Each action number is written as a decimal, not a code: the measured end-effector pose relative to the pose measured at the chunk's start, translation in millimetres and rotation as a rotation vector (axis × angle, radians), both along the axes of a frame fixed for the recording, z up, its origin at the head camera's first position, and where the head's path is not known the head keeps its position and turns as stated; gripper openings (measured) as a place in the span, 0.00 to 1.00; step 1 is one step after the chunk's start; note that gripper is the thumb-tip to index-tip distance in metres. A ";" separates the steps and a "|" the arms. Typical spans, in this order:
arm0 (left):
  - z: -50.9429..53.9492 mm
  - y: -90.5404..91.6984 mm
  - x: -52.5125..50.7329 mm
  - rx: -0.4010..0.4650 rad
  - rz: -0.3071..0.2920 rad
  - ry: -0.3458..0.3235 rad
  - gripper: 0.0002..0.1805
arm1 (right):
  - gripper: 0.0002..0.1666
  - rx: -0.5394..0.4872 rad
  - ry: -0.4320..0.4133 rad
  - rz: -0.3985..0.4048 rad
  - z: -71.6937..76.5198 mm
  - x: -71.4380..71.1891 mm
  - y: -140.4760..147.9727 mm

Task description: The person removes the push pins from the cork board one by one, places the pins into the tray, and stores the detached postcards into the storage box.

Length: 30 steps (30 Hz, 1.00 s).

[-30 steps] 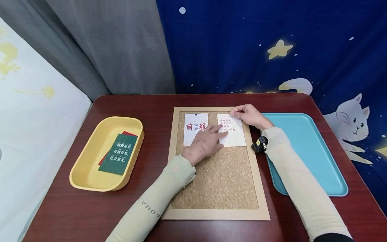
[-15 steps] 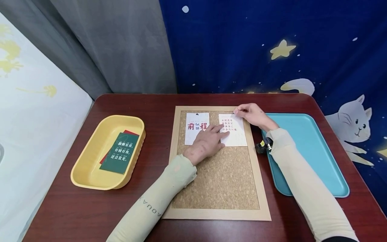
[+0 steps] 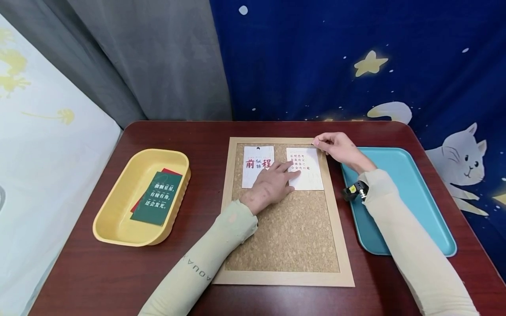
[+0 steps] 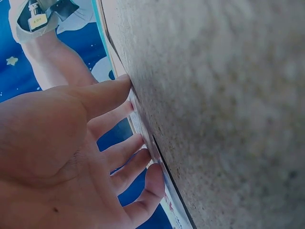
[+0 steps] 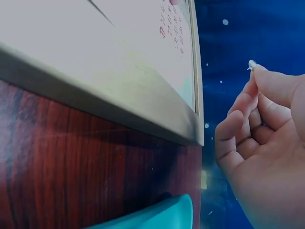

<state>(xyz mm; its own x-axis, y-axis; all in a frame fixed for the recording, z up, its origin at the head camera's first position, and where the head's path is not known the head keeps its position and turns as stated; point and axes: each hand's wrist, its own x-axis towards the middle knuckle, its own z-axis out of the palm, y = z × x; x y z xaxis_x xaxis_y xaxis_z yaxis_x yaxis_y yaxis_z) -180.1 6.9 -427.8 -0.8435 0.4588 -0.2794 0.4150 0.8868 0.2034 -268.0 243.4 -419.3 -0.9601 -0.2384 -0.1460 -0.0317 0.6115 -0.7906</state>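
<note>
A wood-framed cork board carries two white cards side by side near its top. My left hand lies across them with fingers spread, its fingertips pressing the right card and its back partly over the left card. In the left wrist view the left hand's fingers reach down to the cards. Above the board's top right corner, my right hand pinches a small pin. The right wrist view shows this clear-looking pin between thumb and index finger of the right hand, off the board.
A yellow basket on the left holds a green card over a red one. To the right of the board lies a blue tray, partly under the right forearm. Curtains hang behind the table.
My right hand has moved right and slightly up, away from the right card's top edge to the board's corner. The left hand has stayed on the cards.
</note>
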 end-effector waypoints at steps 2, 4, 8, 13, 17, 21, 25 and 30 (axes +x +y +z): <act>0.0 0.0 -0.3 0.003 0.000 0.003 0.31 | 0.22 0.005 0.003 -0.004 1.3 2.4 1.9; -0.2 0.2 -0.4 0.008 0.000 0.004 0.31 | 0.21 0.015 0.005 -0.013 2.3 5.2 4.9; -0.6 0.7 0.7 0.014 -0.011 0.006 0.31 | 0.22 0.033 -0.010 -0.041 3.9 12.2 12.4; -1.3 -0.7 3.3 0.024 -0.011 0.002 0.31 | 0.25 0.037 -0.039 -0.053 4.1 19.7 20.0; -1.6 -3.3 4.7 0.029 0.002 0.003 0.30 | 0.24 0.029 -0.035 -0.065 3.6 23.9 23.4; -1.5 -4.9 5.0 0.040 0.005 0.008 0.31 | 0.22 0.020 -0.006 -0.086 3.6 27.8 28.7; -0.5 -4.5 4.5 0.044 0.005 0.011 0.31 | 0.23 0.036 0.006 -0.108 4.8 32.4 37.3; 0.4 -2.3 2.1 0.034 -0.002 0.016 0.31 | 0.26 0.070 -0.004 -0.132 5.8 38.5 48.9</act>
<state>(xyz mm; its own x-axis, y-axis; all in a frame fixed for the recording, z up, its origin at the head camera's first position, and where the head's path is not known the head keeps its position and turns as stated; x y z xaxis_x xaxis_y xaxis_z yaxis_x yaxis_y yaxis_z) -178.0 4.6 -427.3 -0.8467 0.4695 -0.2502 0.4201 0.8786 0.2271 -229.5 292.3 -413.5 -0.9818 -0.0991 -0.1623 0.0562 0.6641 -0.7455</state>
